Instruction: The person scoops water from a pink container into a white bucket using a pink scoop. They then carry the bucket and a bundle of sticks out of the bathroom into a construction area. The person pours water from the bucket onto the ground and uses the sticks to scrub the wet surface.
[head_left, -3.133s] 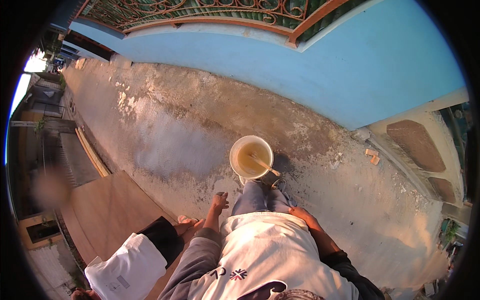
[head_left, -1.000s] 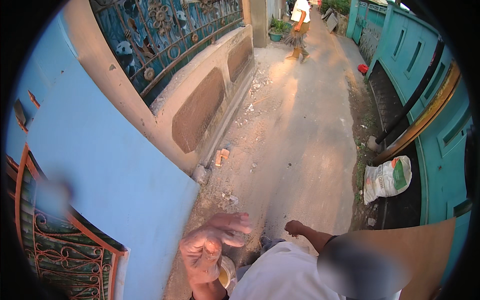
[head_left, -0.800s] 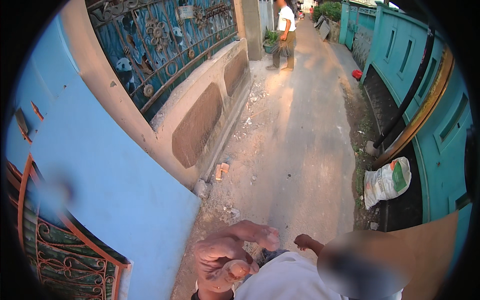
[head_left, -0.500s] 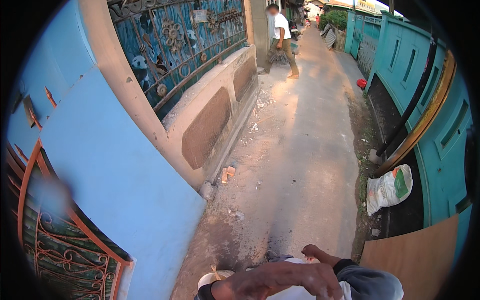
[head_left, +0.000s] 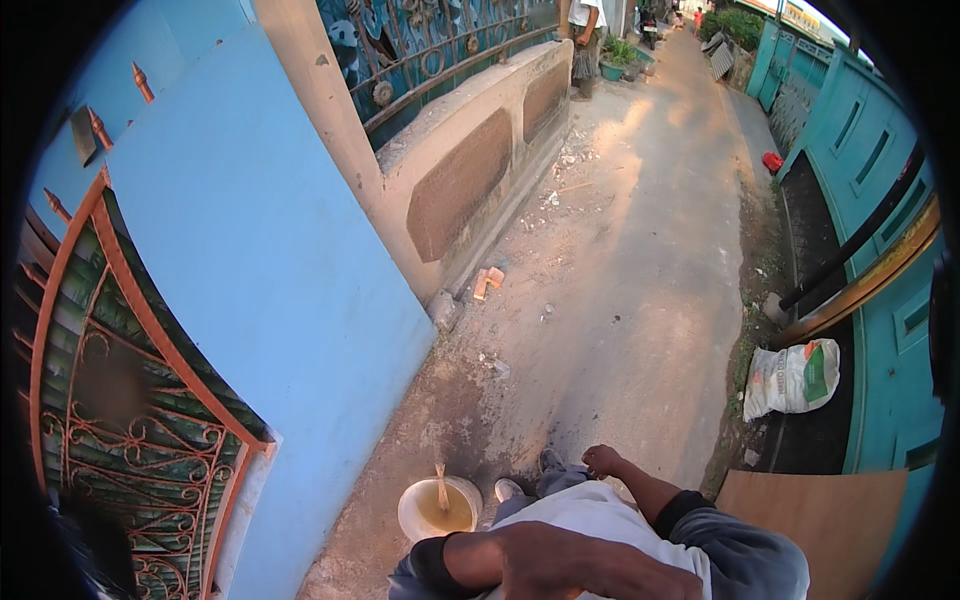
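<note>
My left hand (head_left: 555, 562) crosses in front of my white shirt (head_left: 605, 520) at the lower edge. Its back shows, but the fingers are hidden. Farther forward, my right hand (head_left: 603, 462) is closed with its fingers curled. Something pale lies just beneath it, and I cannot make out what that hand holds. A white bucket (head_left: 408, 512) stands on the ground beside my left foot. Cloudy yellowish liquid (head_left: 445, 512) is in the bucket, and a wooden stick-like handle (head_left: 441, 482) leans up out of it.
A blue wall (head_left: 270, 250) and a rust-red metal gate (head_left: 130, 260) flank my left. Broken bricks (head_left: 488, 281) and rubble lie along the low wall (head_left: 470, 185). On the right are a white sack (head_left: 790, 382), a plywood sheet (head_left: 810, 515) and a teal fence (head_left: 850, 140). A person (head_left: 588, 25) stands far ahead.
My view has tilted down and to the left, bringing the whole bucket into sight. The person ahead now stands nearer the wall. My left hand sits lower against my shirt.
</note>
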